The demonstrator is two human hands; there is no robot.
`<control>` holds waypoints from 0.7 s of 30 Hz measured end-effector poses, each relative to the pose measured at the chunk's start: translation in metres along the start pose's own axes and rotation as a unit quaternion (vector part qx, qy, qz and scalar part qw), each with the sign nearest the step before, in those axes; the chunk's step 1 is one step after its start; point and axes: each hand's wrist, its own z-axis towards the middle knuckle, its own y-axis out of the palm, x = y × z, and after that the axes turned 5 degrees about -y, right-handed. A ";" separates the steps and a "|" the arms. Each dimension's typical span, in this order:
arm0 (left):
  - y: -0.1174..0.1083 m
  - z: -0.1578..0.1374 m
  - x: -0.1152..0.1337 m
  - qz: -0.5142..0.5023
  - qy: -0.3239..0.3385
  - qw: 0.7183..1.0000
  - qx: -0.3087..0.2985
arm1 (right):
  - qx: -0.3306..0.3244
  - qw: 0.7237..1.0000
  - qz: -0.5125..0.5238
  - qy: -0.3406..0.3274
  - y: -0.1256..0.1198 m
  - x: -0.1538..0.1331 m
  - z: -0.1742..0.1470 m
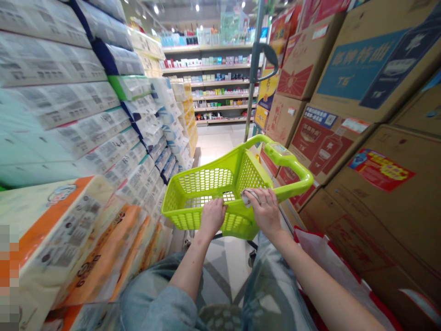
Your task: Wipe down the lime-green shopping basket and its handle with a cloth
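While both hands are at the near side of the lime-green plastic shopping cart [241,226], it stands at the centre of the frame, basket to the left and push handle [299,171] to the right. The left hand [212,215] has its fingers curled over the near rim; the right hand [266,210], nearer the handle, has its fingers bent round a crumpled whitish wipe [248,198] against the rim, cloth or paper I cannot tell.

The cart looks fairly light and stiff, its perforated walls likely to flex a little and its smooth plastic perhaps slippery. The caster [252,258] below suggests it rolls easily, so the rounded handle seems the surest hold, with the rim good for steadying. The wipe looks soft and limp, best pinched in a bunch.

Room is tight sideways: stacked tissue packs [93,103] fill the left of the frame, cardboard cartons [320,142] the right, and a red-edged bag [320,250] sits at lower right. Pale floor [220,140] opens beyond the basket, towards the shelves [223,82] at upper centre.
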 end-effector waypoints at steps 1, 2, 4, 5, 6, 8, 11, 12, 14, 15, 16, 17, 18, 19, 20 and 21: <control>0.001 0.000 -0.001 -0.001 0.001 1.000 0.003 | -0.011 1.000 0.004 -0.013 0.004 -0.005 0.002; 0.002 0.000 -0.002 -0.004 0.002 1.000 0.006 | -0.021 0.999 0.008 -0.027 0.007 -0.010 0.004; 0.003 0.000 -0.005 -0.012 0.004 1.000 0.013 | -0.034 0.998 0.013 -0.046 0.015 -0.018 0.007; 0.003 -0.001 -0.006 -0.017 0.005 1.000 0.017 | -0.038 0.998 0.014 -0.050 0.017 -0.020 0.008; 0.003 -0.001 -0.008 -0.024 0.006 0.999 0.022 | -0.041 0.998 0.016 -0.050 0.019 -0.022 0.009; 0.003 -0.001 -0.010 -0.034 0.010 0.999 0.031 | -0.049 0.997 0.022 -0.056 0.020 -0.021 0.010; 0.001 -0.003 -0.014 -0.035 0.018 0.998 0.039 | -0.061 0.995 0.033 -0.074 0.015 -0.017 0.010; 0.000 -0.004 -0.016 -0.030 0.015 0.999 0.042 | -0.063 0.994 0.035 -0.077 0.014 -0.016 0.010; 0.000 -0.007 -0.023 -0.017 -0.005 0.998 0.054 | -0.065 0.995 0.035 -0.072 0.011 -0.014 0.010; 0.000 -0.009 -0.027 -0.010 -0.019 0.998 0.061 | -0.065 0.995 0.034 -0.068 0.010 -0.014 0.009; 0.000 -0.012 -0.032 -0.005 -0.031 0.997 0.066 | -0.063 0.996 0.033 -0.062 0.009 -0.014 0.009; 0.000 -0.014 -0.037 0.001 -0.038 0.997 0.067 | -0.059 0.996 0.031 -0.055 0.009 -0.014 0.009; 0.001 -0.016 -0.041 0.007 -0.042 0.997 0.064 | -0.054 0.997 0.030 -0.047 0.009 -0.014 0.009; 0.001 -0.017 -0.045 0.015 -0.042 0.997 0.058 | -0.048 0.998 0.030 -0.041 0.009 -0.015 0.009; 0.001 -0.018 -0.048 0.023 -0.042 0.997 0.053 | -0.042 0.998 0.030 -0.034 0.010 -0.015 0.009; 0.001 -0.018 -0.049 0.031 -0.042 0.998 0.048 | -0.035 0.999 0.031 -0.028 0.011 -0.016 0.010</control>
